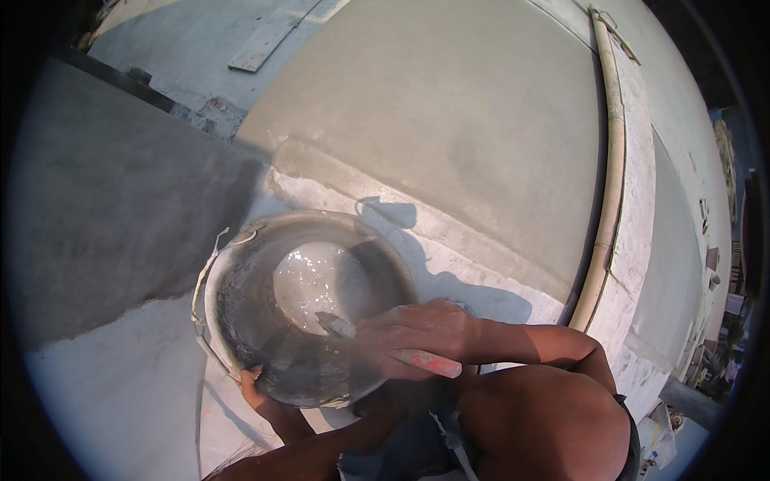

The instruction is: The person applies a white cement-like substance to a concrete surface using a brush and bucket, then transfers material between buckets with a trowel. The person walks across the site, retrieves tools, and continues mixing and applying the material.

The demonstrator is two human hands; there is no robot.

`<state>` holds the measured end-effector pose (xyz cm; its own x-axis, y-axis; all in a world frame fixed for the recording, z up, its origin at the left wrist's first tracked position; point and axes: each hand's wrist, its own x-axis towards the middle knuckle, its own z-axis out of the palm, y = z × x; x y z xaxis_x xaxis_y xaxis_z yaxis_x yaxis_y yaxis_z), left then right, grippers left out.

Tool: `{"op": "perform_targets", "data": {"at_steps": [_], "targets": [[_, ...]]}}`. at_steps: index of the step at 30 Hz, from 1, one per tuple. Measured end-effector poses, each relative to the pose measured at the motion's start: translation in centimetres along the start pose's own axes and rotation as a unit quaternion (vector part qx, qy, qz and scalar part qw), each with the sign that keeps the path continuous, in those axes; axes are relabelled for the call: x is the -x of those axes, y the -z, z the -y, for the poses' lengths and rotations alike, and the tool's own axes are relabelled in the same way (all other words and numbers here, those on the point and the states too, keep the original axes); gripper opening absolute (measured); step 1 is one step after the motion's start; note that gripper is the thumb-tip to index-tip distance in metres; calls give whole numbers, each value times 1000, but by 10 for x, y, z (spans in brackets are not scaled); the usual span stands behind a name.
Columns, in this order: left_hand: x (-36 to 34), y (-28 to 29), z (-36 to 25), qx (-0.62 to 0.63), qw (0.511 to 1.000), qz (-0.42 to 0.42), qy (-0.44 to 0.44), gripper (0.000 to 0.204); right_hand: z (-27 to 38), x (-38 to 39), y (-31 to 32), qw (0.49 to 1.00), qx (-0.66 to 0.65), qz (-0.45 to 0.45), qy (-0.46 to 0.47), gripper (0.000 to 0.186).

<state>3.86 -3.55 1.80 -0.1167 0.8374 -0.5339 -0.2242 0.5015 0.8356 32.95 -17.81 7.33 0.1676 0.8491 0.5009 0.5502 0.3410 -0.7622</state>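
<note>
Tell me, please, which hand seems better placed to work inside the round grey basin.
Probably the right hand: it holds a red-handled tool over the basin; the left hand grips its rim.

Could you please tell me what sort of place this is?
Likely an outdoor building site: a sunlit, grey, cement-like surface, a long tan bamboo pole along its edge, and a round grey basin of pale liquid.

Outdoors; strong sunlight, sharp shadows (496,303). Floor (104,401) pale, patchy. Smooth grey slab (449,136) beyond; bamboo pole (615,152) along its right edge. Darker area (120,192) at left, near edge ragged. Flat board (269,42) past slab's left edge. Greenery (733,333) far right, blurred.
</note>
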Motion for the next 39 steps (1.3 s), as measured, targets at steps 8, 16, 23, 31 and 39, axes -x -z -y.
{"op": "perform_targets", "data": {"at_steps": [8, 16, 23, 31, 39], "targets": [[-11, 21, 4, -51, 998, -33, -28, 15, -5, -5, 118, 896, 282, -343, 3, 31], [0, 1, -3, -37, 998, -36, -20, 17, -62, 18, 130, 849, 351, -383, -95, 27], [5, -5, -7, -38, 999, -26, -3, 19, -61, 4, 139, 852, 361, -344, -160, 22], [-4, 7, -3, -34, 999, -19, -8, 18, -79, 17, 132, 835, 342, -409, -138, 19], [-2, 3, -1, -49, 998, -25, -43, 12, -97, 19, 134, 847, 360, -371, -125, 27]]}}
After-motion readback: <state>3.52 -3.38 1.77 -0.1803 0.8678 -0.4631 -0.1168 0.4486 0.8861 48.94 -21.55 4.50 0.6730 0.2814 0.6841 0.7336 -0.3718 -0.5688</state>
